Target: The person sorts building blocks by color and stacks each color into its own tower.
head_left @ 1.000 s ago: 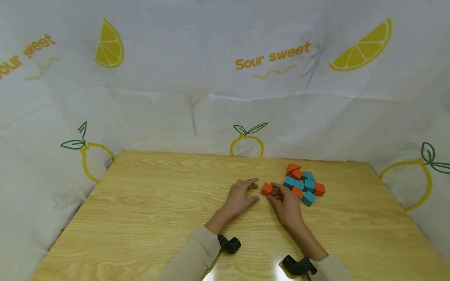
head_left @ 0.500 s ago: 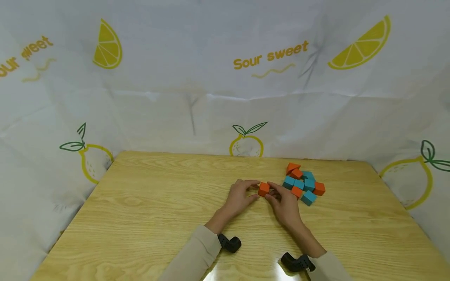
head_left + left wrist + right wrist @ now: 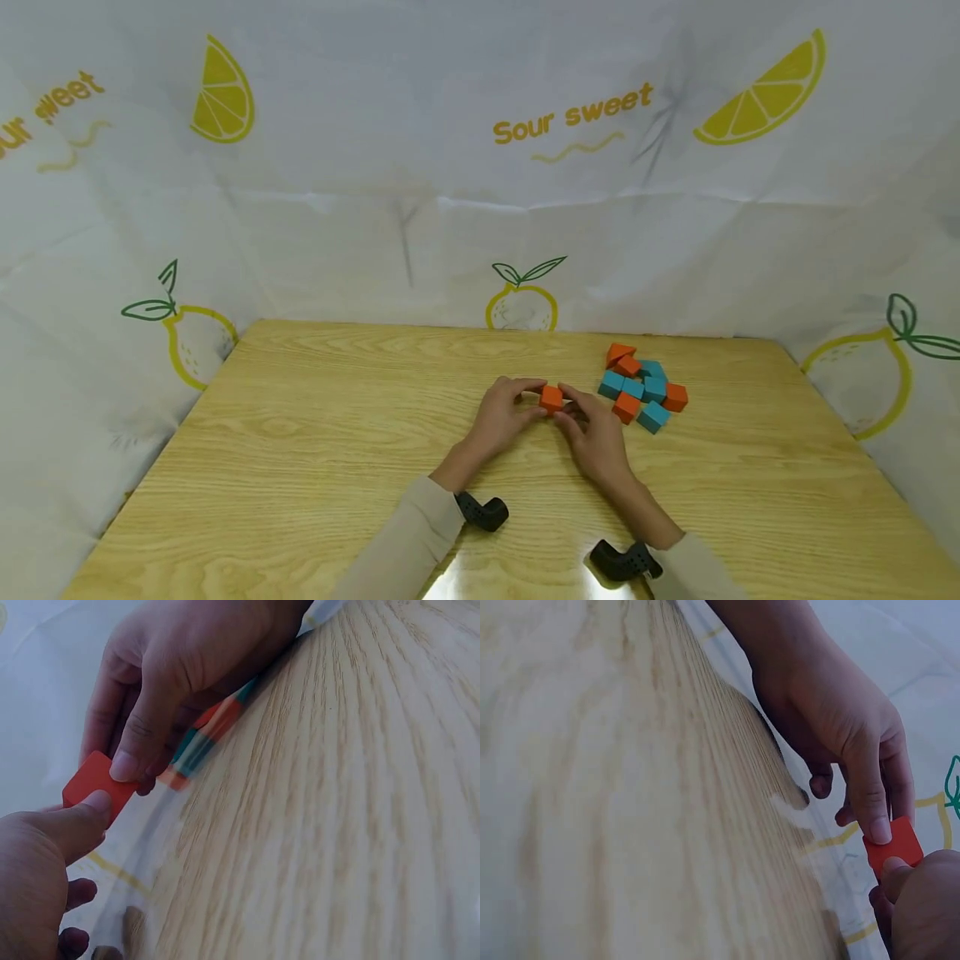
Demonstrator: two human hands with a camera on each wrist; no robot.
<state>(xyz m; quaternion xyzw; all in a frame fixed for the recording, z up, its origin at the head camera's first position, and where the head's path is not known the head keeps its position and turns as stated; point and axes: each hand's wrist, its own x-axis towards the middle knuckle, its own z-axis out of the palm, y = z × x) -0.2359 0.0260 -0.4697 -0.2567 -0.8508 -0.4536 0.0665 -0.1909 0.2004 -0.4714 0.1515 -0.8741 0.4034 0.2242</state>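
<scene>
An orange cube (image 3: 551,400) is pinched from both sides, between the fingertips of the left hand (image 3: 501,418) and those of the right hand (image 3: 600,440). In the left wrist view, both thumbs press on one face of the orange cube (image 3: 88,784); the fingers behind it are partly hidden. The right wrist view shows the same double pinch on the cube (image 3: 904,844), held above the wooden table (image 3: 630,825). Just right of the right hand lies a loose group of blocks, with another orange block (image 3: 626,408) nearest to its knuckles.
Several blue blocks, one blue block (image 3: 653,417) in front, sit with orange ones, including a wedge-like orange block (image 3: 620,353) at the back. A white curtain (image 3: 375,242) with lemon prints hangs behind the table. Black wrist mounts (image 3: 483,512) stick out by both sleeves.
The right hand has brought the orange cube leftward to the left hand. The left fingers, earlier apart from it, now pinch it too. The other blocks stay in place.
</scene>
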